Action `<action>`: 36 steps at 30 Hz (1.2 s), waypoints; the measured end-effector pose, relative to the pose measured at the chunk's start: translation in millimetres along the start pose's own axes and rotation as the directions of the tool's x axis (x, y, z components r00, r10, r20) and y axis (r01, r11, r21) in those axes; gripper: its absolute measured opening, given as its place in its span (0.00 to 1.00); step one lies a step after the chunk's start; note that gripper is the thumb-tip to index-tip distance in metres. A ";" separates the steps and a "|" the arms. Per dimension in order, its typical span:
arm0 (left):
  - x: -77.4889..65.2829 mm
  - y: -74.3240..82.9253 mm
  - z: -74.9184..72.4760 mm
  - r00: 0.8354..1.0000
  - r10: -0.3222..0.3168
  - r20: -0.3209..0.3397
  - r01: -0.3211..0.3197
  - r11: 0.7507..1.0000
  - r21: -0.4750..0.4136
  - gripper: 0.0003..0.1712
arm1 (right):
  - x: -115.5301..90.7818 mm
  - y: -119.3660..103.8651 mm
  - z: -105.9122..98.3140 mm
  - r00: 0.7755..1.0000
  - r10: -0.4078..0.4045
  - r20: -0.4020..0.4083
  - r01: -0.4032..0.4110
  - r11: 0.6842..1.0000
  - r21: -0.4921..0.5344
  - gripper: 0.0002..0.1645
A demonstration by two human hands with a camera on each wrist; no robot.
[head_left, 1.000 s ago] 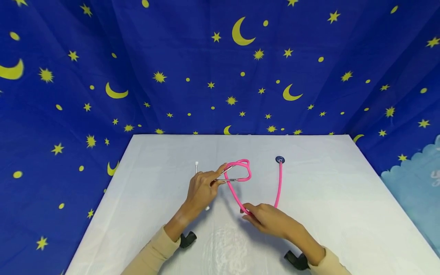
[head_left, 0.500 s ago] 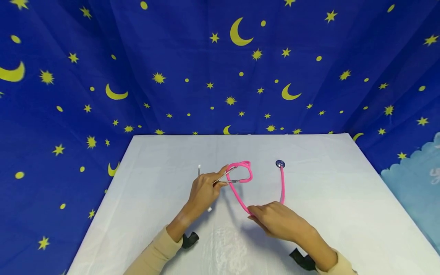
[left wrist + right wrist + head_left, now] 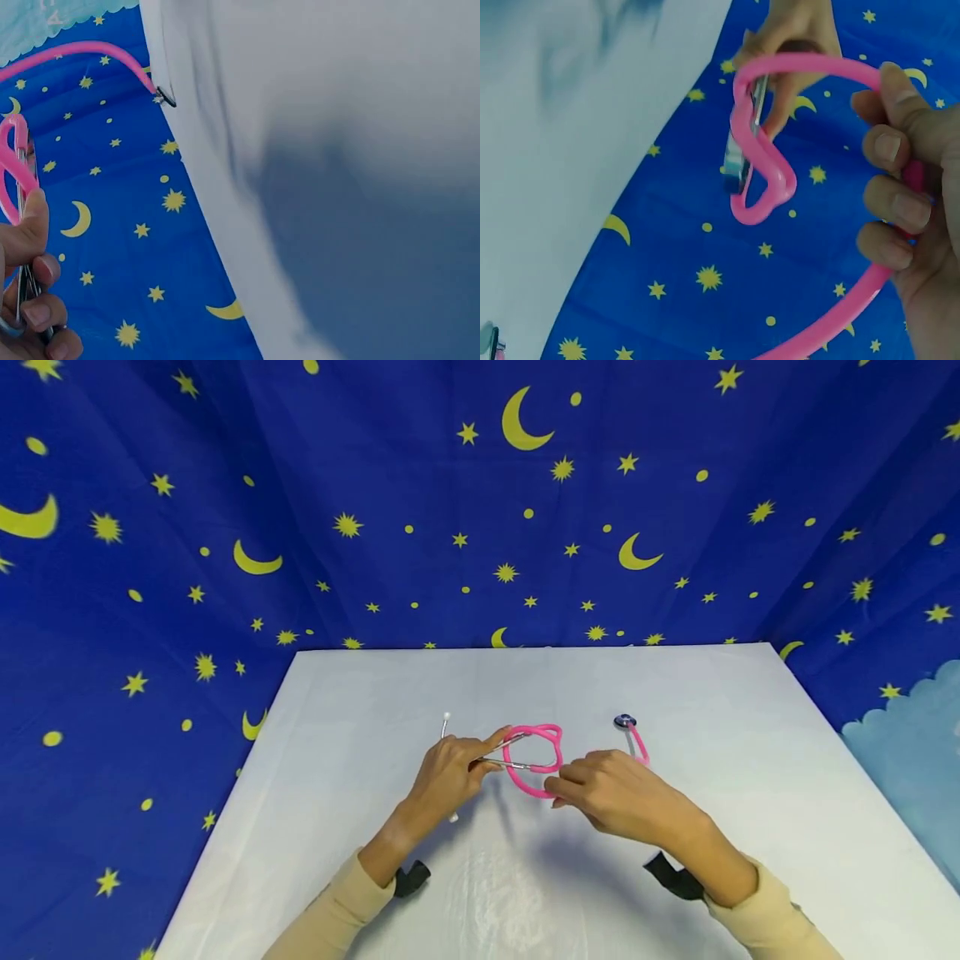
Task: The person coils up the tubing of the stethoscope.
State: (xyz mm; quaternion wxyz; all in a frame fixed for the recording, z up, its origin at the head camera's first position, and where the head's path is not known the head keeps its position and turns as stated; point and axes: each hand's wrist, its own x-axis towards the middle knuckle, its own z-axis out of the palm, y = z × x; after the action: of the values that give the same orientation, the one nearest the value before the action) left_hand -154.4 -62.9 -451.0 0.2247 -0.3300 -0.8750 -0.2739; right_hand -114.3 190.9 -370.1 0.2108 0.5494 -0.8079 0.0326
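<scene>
A stethoscope (image 3: 534, 729) with pink tubing and metal ear tubes is held above the white table. My left hand (image 3: 450, 768) grips the metal ear tubes, and white ear tips stick out on either side of it. Pink tubing is looped around the metal tubes just right of those fingers, also plain in the right wrist view. My right hand (image 3: 618, 793) pinches the tubing further along, its fingers curled round it in the right wrist view. The dark round chest piece (image 3: 624, 721) is at the back right, at the end of the tubing.
The white table (image 3: 360, 693) lies under both hands. Behind it hangs a blue cloth (image 3: 420, 485) with yellow moons and stars. A light blue piece (image 3: 915, 752) shows at the right. Black straps (image 3: 675, 877) sit at the wrists.
My right hand has moved up and slightly right with the tubing, closer to the loop. The chest piece has shifted a little right and tilted. My left hand stays nearly in place, gripping the ear tubes.
</scene>
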 end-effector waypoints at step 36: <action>3.4 21.2 -15.7 0.873 0.488 -0.008 -0.484 0.867 0.124 0.26 | 16.8 59.4 20.0 0.994 0.094 -0.050 -0.069 0.928 0.365 0.19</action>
State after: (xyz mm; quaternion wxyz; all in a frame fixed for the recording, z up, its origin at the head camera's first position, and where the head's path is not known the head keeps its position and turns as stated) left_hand -138.6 -57.8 -430.2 0.3225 -0.5202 -0.7738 -0.1630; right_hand -179.0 193.9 -371.4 0.1311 0.5433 -0.8026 0.2084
